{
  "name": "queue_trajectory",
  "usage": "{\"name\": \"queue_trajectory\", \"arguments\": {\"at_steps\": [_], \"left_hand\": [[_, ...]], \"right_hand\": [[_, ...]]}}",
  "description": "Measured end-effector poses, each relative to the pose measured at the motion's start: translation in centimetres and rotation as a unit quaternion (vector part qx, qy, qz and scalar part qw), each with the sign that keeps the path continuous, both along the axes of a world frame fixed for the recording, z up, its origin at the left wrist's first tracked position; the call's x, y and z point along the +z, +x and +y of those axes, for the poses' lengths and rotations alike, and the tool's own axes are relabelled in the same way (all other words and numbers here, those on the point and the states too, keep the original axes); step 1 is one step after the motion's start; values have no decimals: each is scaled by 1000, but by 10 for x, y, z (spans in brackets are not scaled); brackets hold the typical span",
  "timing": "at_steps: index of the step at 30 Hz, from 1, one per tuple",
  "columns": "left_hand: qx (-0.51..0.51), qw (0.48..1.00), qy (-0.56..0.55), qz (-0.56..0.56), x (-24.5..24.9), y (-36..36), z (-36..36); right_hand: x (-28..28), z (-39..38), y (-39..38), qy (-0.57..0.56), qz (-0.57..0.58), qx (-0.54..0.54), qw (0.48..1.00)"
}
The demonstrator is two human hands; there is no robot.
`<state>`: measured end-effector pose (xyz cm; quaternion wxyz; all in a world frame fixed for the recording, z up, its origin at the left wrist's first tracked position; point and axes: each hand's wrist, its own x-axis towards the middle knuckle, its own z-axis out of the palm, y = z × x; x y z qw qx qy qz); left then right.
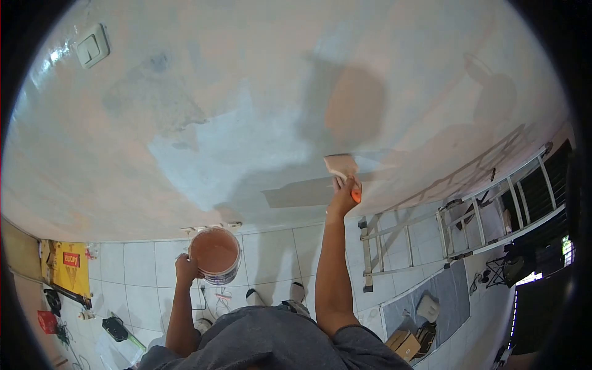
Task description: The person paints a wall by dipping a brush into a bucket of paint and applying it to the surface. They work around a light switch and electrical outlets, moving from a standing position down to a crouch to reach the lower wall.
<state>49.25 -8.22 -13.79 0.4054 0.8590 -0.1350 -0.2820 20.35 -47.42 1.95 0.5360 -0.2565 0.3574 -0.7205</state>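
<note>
My right hand grips a wide putty knife with an orange handle end. Its blade is coated in peach-coloured compound and lies at or very close to the wall; contact is hard to tell. A darker, sharp-edged patch shows on the wall just left of that hand. Lower left, my left hand is closed on the side of a bucket, which tilts so its mouth faces up. Smooth pinkish-brown compound fills much of it.
A metal ladder stands to the right. Behind it a grey sheet on the tiled floor bears a cardboard box. A light switch sits upper left on the wall. Yellow packaging and a red object lie at left.
</note>
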Motion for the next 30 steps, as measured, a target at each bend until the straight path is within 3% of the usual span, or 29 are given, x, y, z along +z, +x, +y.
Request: {"name": "queue_trajectory", "arguments": {"at_steps": [2,5,7,9,12,15,21,24,28,30], "left_hand": [[-15,999,-2,-48,-17,9,2],[-1,999,6,-48,26,-7,-6],[54,995,-43,70,56,-18,-14],[47,995,-47,76,54,-15,-15],[38,994,-62,77,51,-14,-18],[39,993,-71,82,44,-14,-13],[49,993,-53,90,36,-4,0],[40,996,-34,69,35,4,10],[32,997,-18,60,58,9,9],[10,1000,-17,-12,-12,41,21]], "right_hand": [[52,-1,17,-27,37,-2,999],[156,2,32,-108,45,9,993],[232,1,38,-198,28,-9,980],[301,2,39,-273,-5,-7,962],[338,-12,32,-360,-21,47,932],[299,-33,31,-357,-38,70,931],[54,-6,33,-150,-43,74,985],[-33,30,25,13,-67,59,996],[-56,33,26,60,-45,27,997],[-30,18,33,42,-28,24,998]]}}
